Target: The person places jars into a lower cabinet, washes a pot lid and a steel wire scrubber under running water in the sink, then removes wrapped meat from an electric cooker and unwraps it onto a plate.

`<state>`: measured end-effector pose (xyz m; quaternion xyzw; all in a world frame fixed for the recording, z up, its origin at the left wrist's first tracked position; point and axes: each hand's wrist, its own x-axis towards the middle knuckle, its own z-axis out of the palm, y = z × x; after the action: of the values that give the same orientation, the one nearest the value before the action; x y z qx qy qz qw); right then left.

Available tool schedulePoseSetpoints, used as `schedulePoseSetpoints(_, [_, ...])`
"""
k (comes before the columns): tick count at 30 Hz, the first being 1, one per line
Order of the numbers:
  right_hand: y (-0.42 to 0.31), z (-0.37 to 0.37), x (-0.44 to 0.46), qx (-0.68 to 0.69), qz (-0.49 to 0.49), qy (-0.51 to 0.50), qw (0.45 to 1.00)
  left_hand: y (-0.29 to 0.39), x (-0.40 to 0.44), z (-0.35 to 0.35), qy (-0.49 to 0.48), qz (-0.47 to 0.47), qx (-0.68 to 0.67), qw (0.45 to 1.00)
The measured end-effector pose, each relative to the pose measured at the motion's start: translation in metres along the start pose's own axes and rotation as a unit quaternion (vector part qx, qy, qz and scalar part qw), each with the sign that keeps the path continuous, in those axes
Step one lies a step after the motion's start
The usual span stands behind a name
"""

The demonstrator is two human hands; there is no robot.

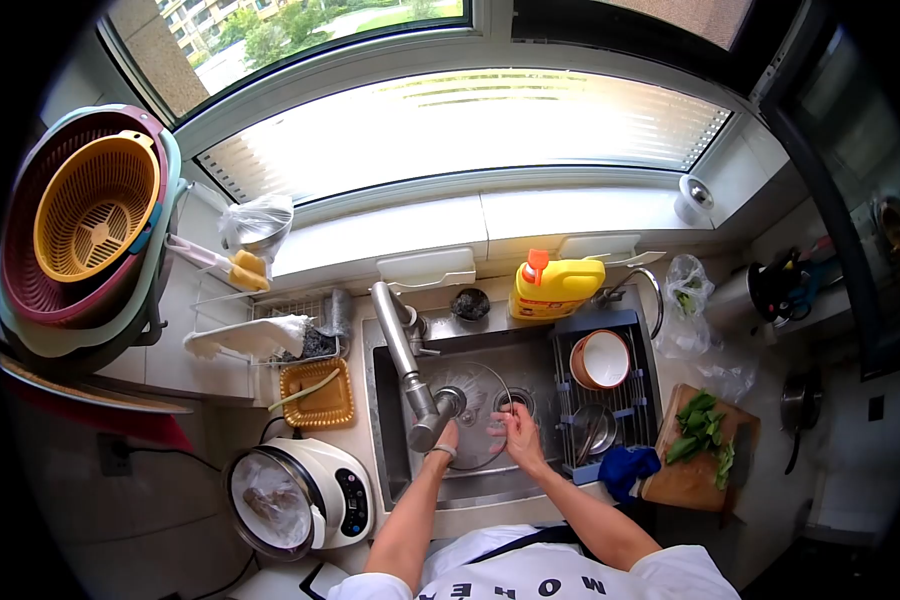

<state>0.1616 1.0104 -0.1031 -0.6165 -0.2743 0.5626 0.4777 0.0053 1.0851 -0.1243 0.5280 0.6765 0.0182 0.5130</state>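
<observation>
A clear round glass lid (pixel 478 382) with a thin metal rim is held over the steel sink (pixel 395 470). My left hand (pixel 446 441) is at its near left edge, under the faucet head, which partly hides the fingers. On the near right, the fingers of my right hand (pixel 518 437) are bent against the rim. The silver faucet (pixel 400 335) reaches down over the lid's left part. Whether water runs from it I cannot make out.
Right of the basin, a rack (pixel 568 400) carries a bowl (pixel 606 360). A yellow jug (pixel 557 288) stands behind the sink. Leafy greens (pixel 698 428) lie on a cutting board (pixel 680 487) beside a blue cloth (pixel 628 470). A white cooker (pixel 342 465) and basket tray (pixel 316 408) stand left.
</observation>
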Motion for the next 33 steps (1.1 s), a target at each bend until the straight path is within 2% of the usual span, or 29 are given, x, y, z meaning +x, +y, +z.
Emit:
schedulePoseSetpoints(1, [0.002, 0.003, -0.003, 0.038, -0.001, 0.015, 0.999, 0.008, 0.0, -0.001, -0.001, 0.003, 0.053, 0.999])
schedulePoseSetpoints(5, [0.02, 0.009, -0.006, 0.072, 0.015, 0.03, 0.997, 0.014, 0.028, 0.041, 0.15, 0.195, 0.115, 0.962])
schedulePoseSetpoints(7, [0.024, 0.01, -0.003, 0.093, 0.027, 0.037, 0.995, 0.019, 0.033, 0.055, 0.187, 0.243, 0.13, 0.943])
schedulePoseSetpoints(9, [0.028, 0.009, 0.001, -0.004, 0.029, 0.061, 0.998, 0.019, 0.033, 0.065, 0.137, 0.372, 0.097, 0.913])
schedulePoseSetpoints(10, [0.03, 0.007, 0.007, -0.004, 0.029, 0.059, 0.998, 0.015, 0.029, 0.066, 0.139, 0.371, 0.097, 0.913])
schedulePoseSetpoints(12, [0.03, -0.002, 0.024, -0.078, -0.054, 0.115, 0.989, 0.004, 0.013, 0.067, 0.0, 0.424, 0.1, 0.9])
schedulePoseSetpoints(13, [0.021, -0.004, 0.028, -0.077, -0.054, 0.115, 0.989, 0.002, -0.003, 0.062, 0.001, 0.424, 0.101, 0.9])
schedulePoseSetpoints(15, [0.002, -0.004, 0.038, -0.162, -0.033, 0.155, 0.974, -0.004, -0.031, 0.048, -0.051, 0.433, 0.126, 0.891])
schedulePoseSetpoints(16, [-0.005, 0.004, 0.039, -0.243, -0.061, 0.164, 0.954, -0.007, -0.032, 0.046, -0.006, 0.459, 0.082, 0.885])
schedulePoseSetpoints(17, [-0.012, 0.013, 0.039, -0.241, -0.059, 0.162, 0.955, -0.011, -0.035, 0.046, -0.006, 0.456, 0.085, 0.886])
schedulePoseSetpoints(19, [-0.041, 0.036, 0.034, -0.285, -0.073, 0.114, 0.949, -0.012, -0.041, 0.049, 0.007, 0.319, -0.109, 0.941])
schedulePoseSetpoints(20, [-0.032, 0.041, 0.044, -0.295, -0.147, 0.08, 0.941, -0.012, -0.041, 0.049, 0.009, 0.317, -0.108, 0.942])
schedulePoseSetpoints(22, [-0.02, 0.062, 0.057, -0.253, -0.185, 0.063, 0.948, -0.011, -0.04, 0.046, 0.026, 0.242, -0.354, 0.903])
schedulePoseSetpoints(23, [-0.014, 0.069, 0.064, -0.212, -0.223, 0.048, 0.95, -0.011, -0.041, 0.042, 0.028, 0.241, -0.352, 0.904])
schedulePoseSetpoints(24, [0.001, 0.067, 0.068, -0.343, -0.325, 0.038, 0.881, -0.008, -0.042, 0.037, -0.005, 0.174, -0.511, 0.841])
schedulePoseSetpoints(25, [0.006, 0.069, 0.062, -0.34, -0.327, 0.038, 0.881, -0.008, -0.042, 0.033, -0.039, 0.102, -0.653, 0.749])
schedulePoseSetpoints(27, [0.015, 0.068, 0.049, -0.408, -0.316, -0.08, 0.853, -0.016, -0.039, 0.026, -0.023, 0.116, -0.674, 0.73])
schedulePoseSetpoints(28, [0.017, 0.062, 0.037, -0.408, -0.317, -0.079, 0.853, -0.023, -0.039, 0.018, -0.021, 0.116, -0.67, 0.733])
schedulePoseSetpoints(30, [0.023, 0.04, 0.011, -0.384, -0.39, -0.18, 0.817, -0.037, -0.039, 0.003, -0.015, 0.113, -0.665, 0.738])
schedulePoseSetpoints(31, [0.029, 0.029, 0.005, -0.384, -0.39, -0.18, 0.817, -0.042, -0.039, -0.004, -0.014, 0.113, -0.665, 0.738])
schedulePoseSetpoints(33, [0.033, 0.012, -0.003, -0.362, -0.374, -0.179, 0.835, -0.051, -0.038, -0.013, -0.079, 0.13, -0.664, 0.732])
